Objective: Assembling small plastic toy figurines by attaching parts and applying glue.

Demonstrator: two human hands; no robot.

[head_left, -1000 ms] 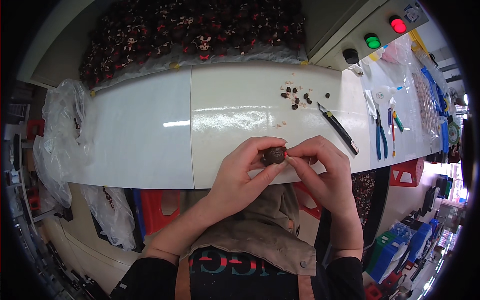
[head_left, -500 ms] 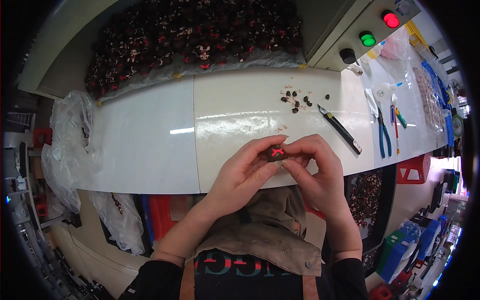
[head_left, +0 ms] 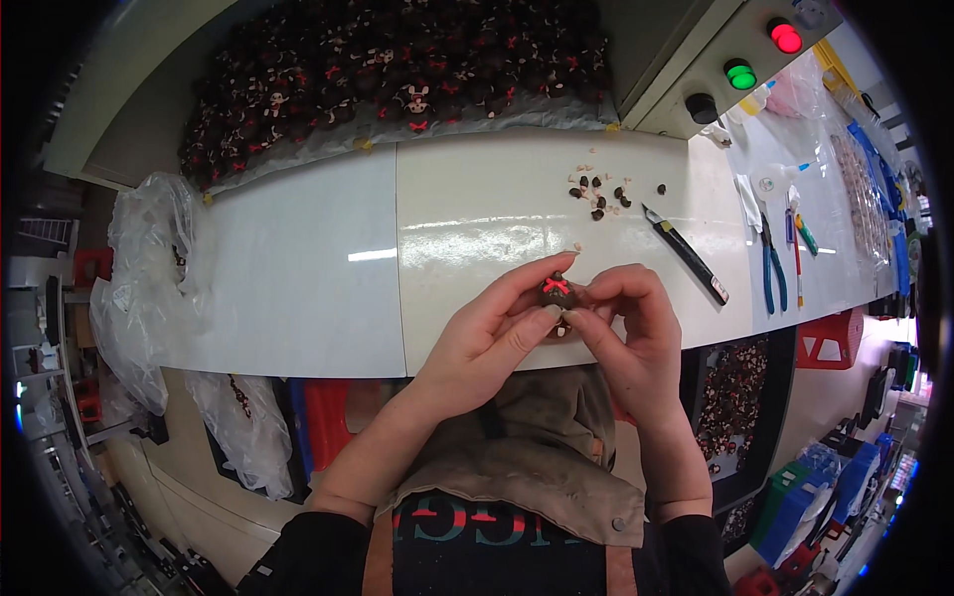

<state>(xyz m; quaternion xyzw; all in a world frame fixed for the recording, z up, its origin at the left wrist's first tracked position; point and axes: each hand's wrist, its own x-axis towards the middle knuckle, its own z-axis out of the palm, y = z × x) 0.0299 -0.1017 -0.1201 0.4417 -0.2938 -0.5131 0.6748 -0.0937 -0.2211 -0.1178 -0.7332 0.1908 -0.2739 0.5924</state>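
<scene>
Pinched between left hand (head_left: 492, 333) and right hand (head_left: 636, 333) at 6 o'clock over the white table (head_left: 298, 268): a small dark figure (head_left: 556, 290), red bow already on. Heaped at 12 o'clock, many finished-looking figures (head_left: 397, 79); at 1 o'clock, a few loose dark pieces (head_left: 599, 194) apparently left.

- Your 2 forearms come in bare from the lower edge — black sleeves pushed up and bunched near the elbows.
- Your left hand (head_left: 487, 333) and right hand (head_left: 636, 338) are bare: no gloves, rings or watch visible.
- You wear a black top with a band of green and red across the chest.
- Over it hangs a tan-brown apron — creased, with brown straps at both sides and 1 small metal rivet near the right strap.
</scene>
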